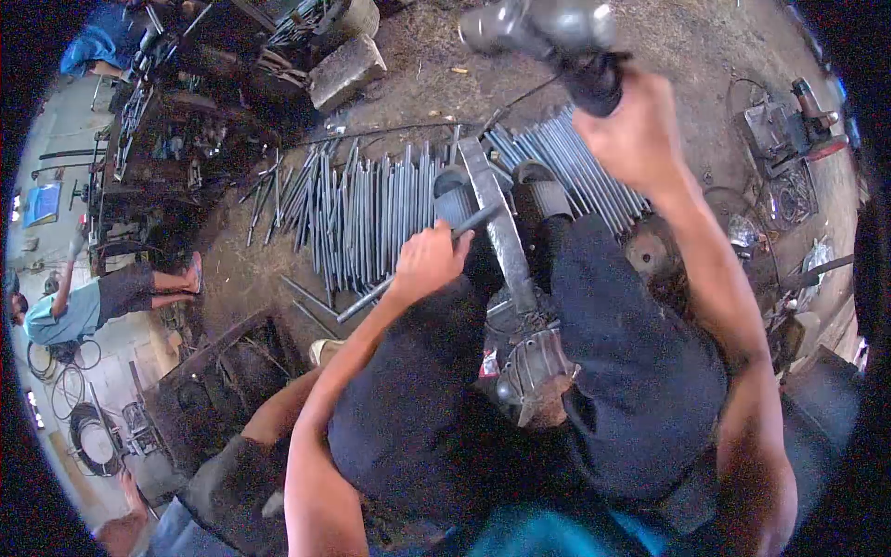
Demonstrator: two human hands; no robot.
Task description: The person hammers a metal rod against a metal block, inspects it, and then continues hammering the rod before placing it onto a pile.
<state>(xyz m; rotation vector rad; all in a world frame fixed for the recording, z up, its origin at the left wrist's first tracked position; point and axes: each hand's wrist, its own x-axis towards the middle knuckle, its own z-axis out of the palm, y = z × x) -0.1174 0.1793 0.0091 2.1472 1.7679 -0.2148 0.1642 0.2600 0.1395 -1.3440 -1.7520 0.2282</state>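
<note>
My left hand [429, 263] is closed around a grey metal rod [367, 302]. The rod's upper end lies across a long flat metal bar [504, 237] that runs between my knees. Raised at upper right, my right hand [640, 130] grips the dark handle of a hammer [538, 28]. Its shiny metal head is slightly blurred and stands well apart from the rod. Below the bar, between my legs, sits a rounded metal piece [534, 367]. My feet, in sandals, flank the bar's far part.
Many metal rods [371, 213] lie on the dirt floor beyond my left hand. More rods [575, 162] lie to the right. A rectangular block [348, 74] rests near the top. Another person [70, 316] is at left, and someone's arm [283, 408] is close beside my left arm.
</note>
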